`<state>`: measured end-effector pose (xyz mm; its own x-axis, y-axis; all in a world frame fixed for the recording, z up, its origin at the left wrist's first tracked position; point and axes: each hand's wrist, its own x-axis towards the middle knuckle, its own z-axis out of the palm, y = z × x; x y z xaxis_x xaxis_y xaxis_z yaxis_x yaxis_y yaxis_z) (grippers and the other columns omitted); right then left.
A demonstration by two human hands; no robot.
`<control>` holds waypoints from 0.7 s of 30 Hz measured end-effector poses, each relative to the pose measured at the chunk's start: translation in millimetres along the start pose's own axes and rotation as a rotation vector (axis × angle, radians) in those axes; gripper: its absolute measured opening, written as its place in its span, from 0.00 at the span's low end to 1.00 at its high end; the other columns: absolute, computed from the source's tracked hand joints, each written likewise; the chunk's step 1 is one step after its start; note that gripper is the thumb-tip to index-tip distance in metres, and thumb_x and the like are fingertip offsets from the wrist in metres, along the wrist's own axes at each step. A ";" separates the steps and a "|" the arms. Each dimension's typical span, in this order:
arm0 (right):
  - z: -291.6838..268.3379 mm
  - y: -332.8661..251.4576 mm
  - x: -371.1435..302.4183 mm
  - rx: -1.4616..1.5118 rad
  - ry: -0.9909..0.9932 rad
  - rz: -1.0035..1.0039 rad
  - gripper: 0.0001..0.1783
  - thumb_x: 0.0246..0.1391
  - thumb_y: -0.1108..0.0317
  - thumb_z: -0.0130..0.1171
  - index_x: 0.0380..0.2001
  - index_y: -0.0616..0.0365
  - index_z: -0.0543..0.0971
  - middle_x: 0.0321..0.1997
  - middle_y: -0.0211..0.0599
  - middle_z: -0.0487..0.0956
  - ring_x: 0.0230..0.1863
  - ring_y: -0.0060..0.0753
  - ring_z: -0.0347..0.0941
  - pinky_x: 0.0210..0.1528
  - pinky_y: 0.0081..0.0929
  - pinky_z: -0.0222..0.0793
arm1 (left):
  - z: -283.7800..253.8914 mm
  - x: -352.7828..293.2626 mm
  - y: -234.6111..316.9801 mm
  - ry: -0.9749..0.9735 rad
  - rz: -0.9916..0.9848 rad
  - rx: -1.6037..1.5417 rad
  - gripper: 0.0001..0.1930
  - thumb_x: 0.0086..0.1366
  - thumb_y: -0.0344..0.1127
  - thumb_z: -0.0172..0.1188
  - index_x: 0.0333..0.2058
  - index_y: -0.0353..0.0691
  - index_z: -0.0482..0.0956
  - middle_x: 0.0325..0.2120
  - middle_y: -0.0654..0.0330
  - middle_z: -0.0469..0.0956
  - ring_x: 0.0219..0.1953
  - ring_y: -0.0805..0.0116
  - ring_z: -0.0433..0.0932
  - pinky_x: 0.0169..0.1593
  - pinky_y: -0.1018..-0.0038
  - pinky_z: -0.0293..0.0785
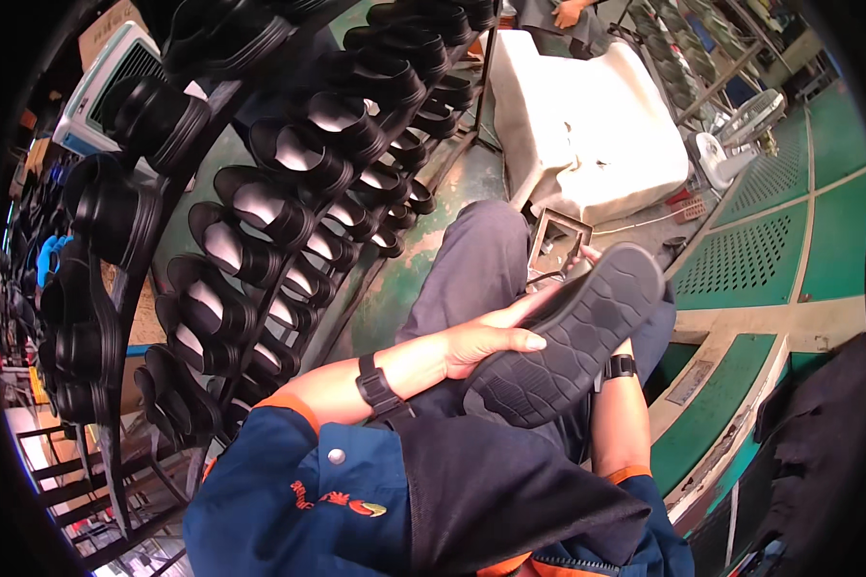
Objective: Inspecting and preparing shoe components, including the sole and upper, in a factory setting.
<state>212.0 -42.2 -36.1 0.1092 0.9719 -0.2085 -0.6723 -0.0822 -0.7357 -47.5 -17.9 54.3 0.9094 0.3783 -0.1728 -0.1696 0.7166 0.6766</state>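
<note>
A black shoe [573,337] is tilted above my lap, its patterned rubber sole facing me. My left hand [486,346] is closed on its lower end, thumb pressed on the sole's edge. Most of my right hand [585,256] lies behind the shoe; only its fingertips show past the upper left edge, curled against it. The shoe's upper is largely hidden. A thin dark curved piece [546,277] shows beside the fingertips; I cannot tell what it belongs to. Both wrists wear black bands.
A rack [223,106] with rows of black shoes [260,207] stands close on my left. Ahead are a white-covered bulky object [597,125], a square metal frame [560,231] and a white fan [722,159]. Green perforated panels [746,260] line the right side. Another person's hand [570,12] shows at the top.
</note>
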 end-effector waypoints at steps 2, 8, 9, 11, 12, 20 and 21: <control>-3.4 0.9 -1.0 0.017 0.009 0.042 0.24 0.65 0.58 0.52 0.58 0.60 0.73 0.51 0.43 0.78 0.51 0.34 0.75 0.52 0.31 0.76 | 8.5 8.2 11.8 -0.084 0.029 -0.055 0.59 0.50 0.45 0.71 0.73 0.43 0.39 0.73 0.56 0.42 0.74 0.66 0.43 0.73 0.69 0.41; -22.4 -5.7 -63.4 0.212 0.137 0.175 0.36 0.53 0.48 0.66 0.58 0.61 0.72 0.52 0.42 0.79 0.52 0.36 0.77 0.49 0.34 0.78 | 22.0 9.3 40.4 -0.149 0.271 -0.036 0.57 0.51 0.48 0.67 0.72 0.38 0.40 0.72 0.53 0.44 0.74 0.64 0.44 0.73 0.67 0.40; -17.9 -1.4 -77.3 0.302 0.032 0.158 0.40 0.49 0.50 0.69 0.59 0.63 0.70 0.52 0.44 0.79 0.52 0.38 0.77 0.51 0.35 0.77 | 14.5 7.1 39.6 -0.128 0.288 -0.120 0.56 0.51 0.48 0.68 0.71 0.38 0.43 0.71 0.52 0.48 0.72 0.61 0.50 0.71 0.65 0.48; 13.2 -4.3 -77.6 0.424 -0.271 0.230 0.44 0.45 0.54 0.72 0.61 0.66 0.67 0.52 0.48 0.79 0.51 0.41 0.78 0.52 0.37 0.76 | -1.9 -1.3 36.6 -0.073 0.333 -0.224 0.52 0.51 0.46 0.70 0.69 0.37 0.49 0.67 0.49 0.57 0.67 0.57 0.62 0.67 0.61 0.61; 31.7 -16.1 -66.9 0.449 -0.468 0.318 0.43 0.45 0.56 0.72 0.61 0.67 0.67 0.51 0.50 0.79 0.50 0.43 0.78 0.53 0.38 0.77 | -9.9 -6.8 35.8 -0.048 0.365 -0.245 0.51 0.51 0.46 0.71 0.68 0.35 0.53 0.64 0.48 0.62 0.63 0.55 0.68 0.64 0.59 0.67; 33.5 -76.7 89.2 0.480 0.063 -0.089 0.23 0.62 0.62 0.56 0.56 0.63 0.69 0.51 0.44 0.78 0.45 0.39 0.79 0.50 0.38 0.77 | -28.2 -26.3 58.0 0.145 0.452 -0.179 0.48 0.49 0.46 0.74 0.63 0.31 0.60 0.54 0.49 0.73 0.54 0.52 0.77 0.60 0.59 0.73; 9.6 -78.8 113.0 0.533 0.069 -0.093 0.21 0.64 0.61 0.54 0.54 0.63 0.69 0.49 0.46 0.78 0.44 0.40 0.79 0.49 0.39 0.77 | -21.9 -15.8 63.1 0.182 0.519 -0.135 0.48 0.48 0.46 0.75 0.63 0.31 0.60 0.54 0.50 0.73 0.54 0.53 0.77 0.59 0.60 0.73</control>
<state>270.3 76.3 4.5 0.2218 0.9515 -0.2132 -0.9336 0.1442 -0.3280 -80.9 34.1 84.1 0.6159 0.7872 0.0294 -0.6351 0.4741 0.6098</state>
